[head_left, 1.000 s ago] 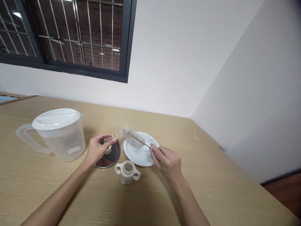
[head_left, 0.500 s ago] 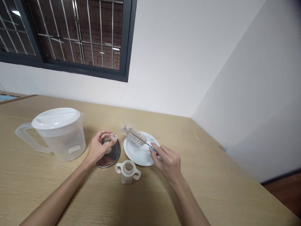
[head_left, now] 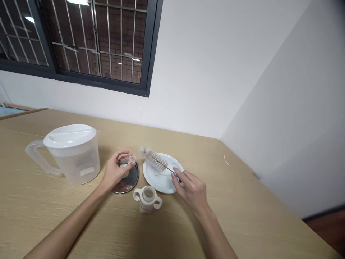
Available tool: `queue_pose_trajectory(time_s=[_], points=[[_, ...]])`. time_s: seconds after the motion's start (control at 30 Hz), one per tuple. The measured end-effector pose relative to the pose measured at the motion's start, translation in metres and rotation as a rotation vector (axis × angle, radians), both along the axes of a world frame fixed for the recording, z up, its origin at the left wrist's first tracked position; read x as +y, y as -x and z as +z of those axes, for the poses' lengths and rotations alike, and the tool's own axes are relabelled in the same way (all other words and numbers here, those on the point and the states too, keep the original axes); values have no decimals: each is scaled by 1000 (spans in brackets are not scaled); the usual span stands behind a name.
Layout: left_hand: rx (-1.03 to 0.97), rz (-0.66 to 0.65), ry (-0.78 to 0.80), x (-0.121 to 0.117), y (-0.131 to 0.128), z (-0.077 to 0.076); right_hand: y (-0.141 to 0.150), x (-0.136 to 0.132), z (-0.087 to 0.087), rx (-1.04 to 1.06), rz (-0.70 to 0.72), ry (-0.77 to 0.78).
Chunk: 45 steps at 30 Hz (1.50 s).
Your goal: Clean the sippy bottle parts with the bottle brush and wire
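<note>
Between the thumb and fingers of my left hand (head_left: 114, 172) is a small clear round piece (head_left: 132, 158), which looks like a baby bottle nipple. It is above the edge of a round metal tray (head_left: 130, 183), where a pale ring-like piece (head_left: 124, 172) is partly hidden by my hand. My right hand (head_left: 192, 189) grips the blue handle of a bottle brush (head_left: 156, 160). Its white bristles slant over a white plate (head_left: 164, 185), the tip blurred and near the clear piece. In front stands an uncapped, two-handled baby bottle (head_left: 146, 205), upright.
A translucent lidded pitcher (head_left: 77, 162) stands to the left, its handle pointing left. Thin clear items lie on the plate, hard to make out. A pale strand (head_left: 226, 160) lies on the wooden table (head_left: 242, 201) at right. Walls and a barred window (head_left: 99, 46) are behind.
The view has shifted slightly, so everything sits a little further right or lower. Both hands keep their grips, with the brush and the clear piece in nearly the same places.
</note>
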<state>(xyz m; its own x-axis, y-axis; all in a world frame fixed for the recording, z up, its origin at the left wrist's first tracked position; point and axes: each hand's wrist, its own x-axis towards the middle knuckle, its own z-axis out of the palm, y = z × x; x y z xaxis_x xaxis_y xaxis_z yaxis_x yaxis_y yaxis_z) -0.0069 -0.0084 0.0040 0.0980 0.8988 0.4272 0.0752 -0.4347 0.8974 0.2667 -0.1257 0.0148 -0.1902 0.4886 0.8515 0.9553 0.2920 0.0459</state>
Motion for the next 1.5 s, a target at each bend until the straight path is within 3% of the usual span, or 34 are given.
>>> queue_pose_trajectory(time_s=[0.23,0.37,0.6,0.9,1.5], points=[[70,33,-31,0,0,0,7,-1,-1,4,66,40],[129,66,-46,-4,2,5,2,1,-2,-10,9,29],[341,182,-176,-6,5,7,-2,2,0,77,-8,4],[675,136,-325,-4,13,7,2,2,-1,79,13,32],[721,82,-334,-2,16,3,0,1,0,87,3,21]])
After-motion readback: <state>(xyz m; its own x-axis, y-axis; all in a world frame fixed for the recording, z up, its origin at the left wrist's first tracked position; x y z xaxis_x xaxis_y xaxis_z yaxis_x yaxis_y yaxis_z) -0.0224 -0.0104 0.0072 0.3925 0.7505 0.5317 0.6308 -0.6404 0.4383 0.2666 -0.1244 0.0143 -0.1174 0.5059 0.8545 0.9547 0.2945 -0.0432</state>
